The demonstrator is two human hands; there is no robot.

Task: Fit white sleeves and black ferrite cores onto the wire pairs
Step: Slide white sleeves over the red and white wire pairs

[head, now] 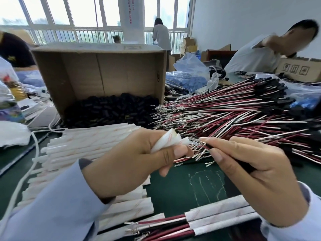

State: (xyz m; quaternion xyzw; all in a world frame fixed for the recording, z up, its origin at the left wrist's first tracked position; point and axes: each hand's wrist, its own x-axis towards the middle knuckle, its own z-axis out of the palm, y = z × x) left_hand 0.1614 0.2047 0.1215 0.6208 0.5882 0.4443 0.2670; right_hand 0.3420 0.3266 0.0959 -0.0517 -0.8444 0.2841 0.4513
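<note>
In the head view, a sleeve [166, 141] is being gripped in the curled fingers of the left hand [139, 159], above the green bench [173, 185]. A wire pair [203, 144] is being pinched between thumb and forefinger of the right hand [251, 176], its metal tips being held right at the sleeve's open end. A stack of sleeves [86, 146] is being partly covered by the left arm. Black cores [111, 108] are being held in a tipped box [97, 70] behind the stack. A heap of wires [225, 110] is being kept right of the box, and sleeved pairs [208, 221] are being kept nearest the person.
</note>
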